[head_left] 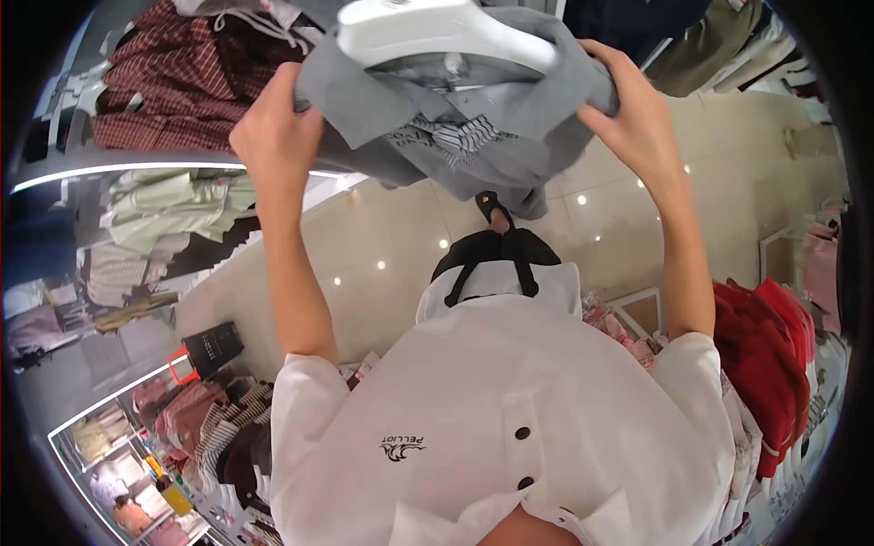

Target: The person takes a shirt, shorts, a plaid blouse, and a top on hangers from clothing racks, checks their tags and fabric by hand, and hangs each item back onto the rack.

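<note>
Currently, both hands grip one gray shirt (364, 102), positioned at the far side of the scene, centered ahead of the person and above the floor (382, 238). The left hand (276, 114) is clamped on the left edge of the shirt, near its shoulder, with the thumb on the near side. The right hand (628, 114) is clamped on the right edge in the same manner. The fingertips of both hands are partly hidden by the cloth.

A white hanger (446, 25) sits at the collar, between the two hands. A striped patch (469, 136) and dark lettering show on the folded front of the shirt.

At far left, brown-red checked clothes (173, 77) lie beside the left hand, above a lit shelf edge (168, 166). Light green clothes (173, 207) hang below that edge. A dark basket (217, 349) with an orange handle stands at near left. Red clothes (760, 341) hang at near right, well apart from the right hand.
</note>
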Available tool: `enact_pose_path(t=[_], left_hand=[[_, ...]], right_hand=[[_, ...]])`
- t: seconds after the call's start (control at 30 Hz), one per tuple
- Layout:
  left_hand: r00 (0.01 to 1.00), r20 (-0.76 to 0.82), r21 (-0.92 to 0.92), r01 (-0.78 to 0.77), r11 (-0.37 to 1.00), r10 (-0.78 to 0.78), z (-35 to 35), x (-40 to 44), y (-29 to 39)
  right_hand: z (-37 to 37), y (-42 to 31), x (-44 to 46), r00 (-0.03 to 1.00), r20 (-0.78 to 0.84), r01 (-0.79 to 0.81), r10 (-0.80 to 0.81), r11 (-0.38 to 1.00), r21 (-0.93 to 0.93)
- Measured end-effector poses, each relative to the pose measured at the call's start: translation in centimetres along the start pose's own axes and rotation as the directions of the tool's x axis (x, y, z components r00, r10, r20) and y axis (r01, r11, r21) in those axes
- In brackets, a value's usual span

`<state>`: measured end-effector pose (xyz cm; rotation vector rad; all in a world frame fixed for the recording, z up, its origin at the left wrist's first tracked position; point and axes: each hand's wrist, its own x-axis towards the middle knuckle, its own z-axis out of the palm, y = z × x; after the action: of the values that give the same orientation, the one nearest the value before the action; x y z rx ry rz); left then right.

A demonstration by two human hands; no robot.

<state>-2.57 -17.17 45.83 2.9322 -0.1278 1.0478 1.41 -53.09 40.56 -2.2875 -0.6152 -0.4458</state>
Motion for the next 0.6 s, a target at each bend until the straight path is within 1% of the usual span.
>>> enact_pose_path(t=[0.03, 0.1, 0.13, 0.17, 0.2, 0.3, 0.4, 0.43, 0.47, 0.53, 0.57, 0.6], left_hand=[[0.999, 0.004, -0.002, 0.032, 0.999, -0.032, -0.9, -0.2, -0.6], [0.997, -0.022, 0.055, 0.069, 0.996, -0.068, -2.3, 0.0, -1.7], [0.996, -0.034, 0.076, 0.088, 0.993, -0.086, -2.8, 0.2, -2.3], [0.99, -0.007, 0.106, 0.142, 0.984, -0.142, -3.1, 0.6, -3.2], [0.988, -0.025, 0.123, 0.152, 0.981, -0.151, -3.6, 1.0, -3.9], [0.979, -0.068, 0.163, 0.199, 0.966, -0.19, -5.3, 2.6, -5.3], [0.978, -0.128, 0.24, 0.195, 0.951, -0.168, -6.8, 3.9, -7.3], [0.968, -0.128, 0.222, 0.24, 0.945, -0.215, -7.1, 4.4, -8.1], [0.962, -0.168, 0.214, 0.247, 0.945, -0.214, -7.2, 5.0, -9.3], [0.95, -0.24, 0.197, 0.251, 0.948, -0.201, -8.0, 6.1, -10.6], [0.937, -0.281, 0.134, 0.25, 0.959, -0.205, -8.3, 6.4, -10.7], [0.931, -0.316, 0.151, 0.242, 0.958, -0.186, -8.6, 6.8, -11.3]], right_hand=[[0.4, -0.4, 0.6, 0.998, -0.041, 0.052, -0.052, 0.999, -0.011], [0.7, -1.0, 2.2, 0.981, -0.113, 0.154, -0.158, 0.987, -0.042], [0.1, -2.2, 3.5, 0.981, -0.105, 0.16, -0.162, 0.987, -0.027], [-0.4, -2.9, 5.0, 0.966, -0.129, 0.219, -0.223, 0.975, -0.046], [-1.0, -3.5, 6.4, 0.946, -0.153, 0.276, -0.284, 0.958, -0.071], [-2.7, -6.1, 9.6, 0.926, -0.124, 0.34, -0.358, 0.929, -0.147], [-3.2, -7.7, 12.4, 0.888, -0.151, 0.395, -0.434, 0.889, -0.229], [-3.3, -8.3, 13.3, 0.884, -0.174, 0.394, -0.434, 0.892, -0.22], [-3.4, -9.1, 14.0, 0.87, -0.205, 0.394, -0.448, 0.883, -0.255], [-3.8, -10.2, 15.6, 0.835, -0.238, 0.438, -0.496, 0.861, -0.259], [-4.0, -10.7, 16.1, 0.813, -0.257, 0.443, -0.523, 0.841, -0.309], [-4.3, -11.3, 16.5, 0.796, -0.263, 0.473, -0.545, 0.831, -0.291]])
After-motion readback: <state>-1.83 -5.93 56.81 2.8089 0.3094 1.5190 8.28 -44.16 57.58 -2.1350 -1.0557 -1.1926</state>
